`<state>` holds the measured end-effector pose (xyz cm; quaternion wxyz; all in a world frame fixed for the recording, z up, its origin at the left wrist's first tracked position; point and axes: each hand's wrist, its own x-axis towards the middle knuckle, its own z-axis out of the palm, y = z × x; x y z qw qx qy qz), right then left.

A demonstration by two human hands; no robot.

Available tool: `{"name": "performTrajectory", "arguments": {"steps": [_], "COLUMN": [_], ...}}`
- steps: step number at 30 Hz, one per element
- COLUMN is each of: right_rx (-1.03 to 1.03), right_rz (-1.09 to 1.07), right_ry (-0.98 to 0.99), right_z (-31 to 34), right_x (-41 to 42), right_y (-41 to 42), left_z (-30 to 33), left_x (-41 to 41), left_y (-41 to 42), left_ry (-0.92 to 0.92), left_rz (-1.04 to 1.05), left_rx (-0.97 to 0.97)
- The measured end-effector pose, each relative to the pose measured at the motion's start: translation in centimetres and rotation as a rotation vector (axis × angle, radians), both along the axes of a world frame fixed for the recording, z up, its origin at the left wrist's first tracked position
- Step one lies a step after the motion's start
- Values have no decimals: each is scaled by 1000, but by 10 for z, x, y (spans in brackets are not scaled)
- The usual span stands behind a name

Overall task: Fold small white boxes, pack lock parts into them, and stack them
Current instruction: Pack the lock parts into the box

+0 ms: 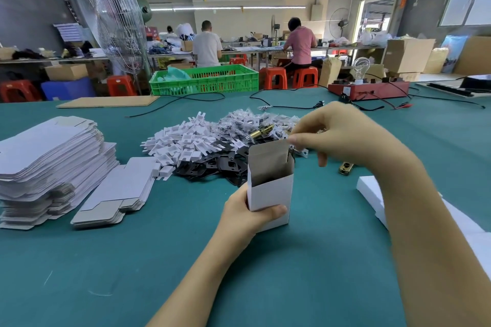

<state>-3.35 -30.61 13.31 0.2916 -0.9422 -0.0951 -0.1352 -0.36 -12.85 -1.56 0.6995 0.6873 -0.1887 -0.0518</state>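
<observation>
The right hand (342, 135) covers most of what it pinches at the box (271, 188) mouth, perhaps a bagged lock part. The box's inside is dark. White foam (372, 194) runs behind the right forearm.

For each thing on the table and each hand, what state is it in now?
Small box: upright, top open, flap raised.
Left hand: grips the box low down.
Right hand: pinches a small part at the box opening.
Flat box blanks: unfolded, stacked.
White inserts: loose heap.
Black plates: loose heap.
Bagged parts: piled.
Brass piece: lying alone on the table.
</observation>
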Motion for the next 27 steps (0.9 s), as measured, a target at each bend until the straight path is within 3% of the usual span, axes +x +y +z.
{"name": "performTrajectory", "arguments": {"steps": [3,8,14,21,27], "right_rx": [55,92,156,339,21], "right_rz": [-116,-237,-289,-337,-216], "right_ry": [-20,134,206,22,19], "right_z": [-2,-18,-50,-94,-112], "right_x": [1,10,31,87,157], "right_y": [-22,-51,-53,-15,12], "left_z": [2,3,-1,-2,-3], "left_x": [2,5,6,8,11], "left_y": [2,7,5,3,4], "left_ry": [66,183,97,112,137], "left_rz": [46,244,286,287,286], "left_rx": [-33,-252,-136,-122,-180]}}
